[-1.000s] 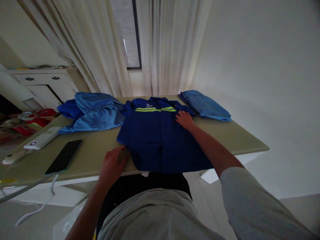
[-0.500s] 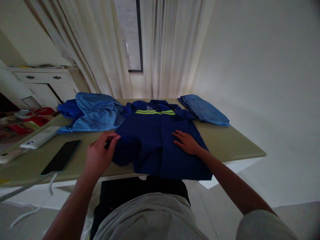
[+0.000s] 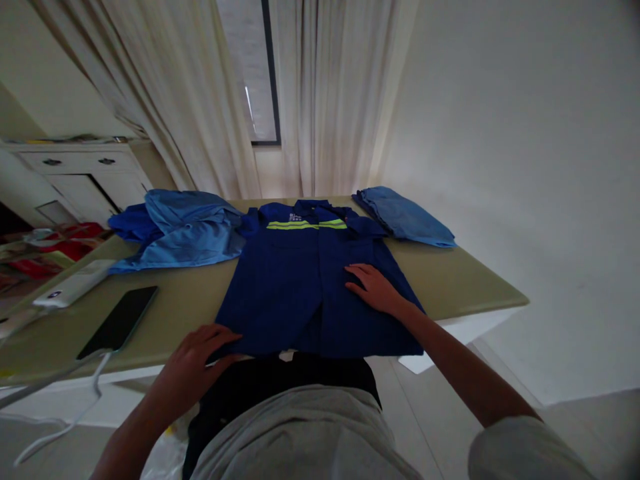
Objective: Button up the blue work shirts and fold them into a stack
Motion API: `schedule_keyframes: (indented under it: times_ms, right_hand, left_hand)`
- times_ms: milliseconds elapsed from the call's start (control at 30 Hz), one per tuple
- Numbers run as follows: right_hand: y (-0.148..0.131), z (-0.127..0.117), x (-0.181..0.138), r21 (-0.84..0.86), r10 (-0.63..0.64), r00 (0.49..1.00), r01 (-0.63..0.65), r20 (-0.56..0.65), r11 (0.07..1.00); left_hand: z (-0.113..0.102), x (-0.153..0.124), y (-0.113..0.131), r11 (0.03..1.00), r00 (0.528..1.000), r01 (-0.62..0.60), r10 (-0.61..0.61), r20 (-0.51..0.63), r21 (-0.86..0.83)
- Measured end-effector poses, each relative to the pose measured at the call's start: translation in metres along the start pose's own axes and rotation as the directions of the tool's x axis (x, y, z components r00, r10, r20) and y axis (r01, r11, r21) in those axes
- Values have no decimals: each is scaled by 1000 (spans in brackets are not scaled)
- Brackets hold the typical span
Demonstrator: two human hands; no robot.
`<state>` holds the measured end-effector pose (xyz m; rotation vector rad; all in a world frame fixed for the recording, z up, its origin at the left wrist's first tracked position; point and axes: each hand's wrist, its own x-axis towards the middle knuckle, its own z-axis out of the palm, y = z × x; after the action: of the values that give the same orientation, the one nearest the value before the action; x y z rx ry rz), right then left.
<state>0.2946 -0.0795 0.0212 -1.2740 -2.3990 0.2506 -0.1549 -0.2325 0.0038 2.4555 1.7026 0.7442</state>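
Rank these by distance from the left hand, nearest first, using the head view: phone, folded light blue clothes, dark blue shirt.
1. Dark blue shirt: touched by the left hand.
2. Phone: left of the hand.
3. Folded light blue clothes: back right, past the shirt.

No text can be read: small white lettering (image 3: 295, 217) on the chest of the navy shirt (image 3: 295, 287), beyond and left of the right fingers (image 3: 359, 269), is too blurred.

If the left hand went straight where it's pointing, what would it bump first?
The dark blue shirt, which the left hand touches; sliding farther, probably the right hand, though depth is unclear.
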Motion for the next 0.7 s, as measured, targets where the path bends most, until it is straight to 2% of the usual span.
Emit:
schedule_keyframes:
  times_ms: [133,233,333,467,533,600,700]
  right_hand:
    - [-69,4,-36,68,-242,969,239,46,969]
    - [-100,17,-53,-23,-298,949,302,100,953]
    - [-105,24,-54,-90,-237,967,245,89,965]
    - [-99,18,-49,-60,-156,988,155,-13,986]
    - [-95,13,-49,29,-92,994,94,-67,995]
    - [-91,8,-52,187,-11,994,30,-105,982]
    - [-82,4,-56,453,142,977,-57,-156,890]
  left_hand:
    - [7,21,48,993,993,-121,121,15,13]
    - [18,40,79,967,964,-253,254,77,-18]
    - [22,54,94,951,942,-301,307,132,-65]
    - [16,66,104,958,949,-262,278,147,-119]
    - [12,71,108,964,960,-211,235,150,-159]
    - [9,75,111,959,970,-153,192,152,-238]
    - [6,83,112,934,991,-35,80,111,-357]
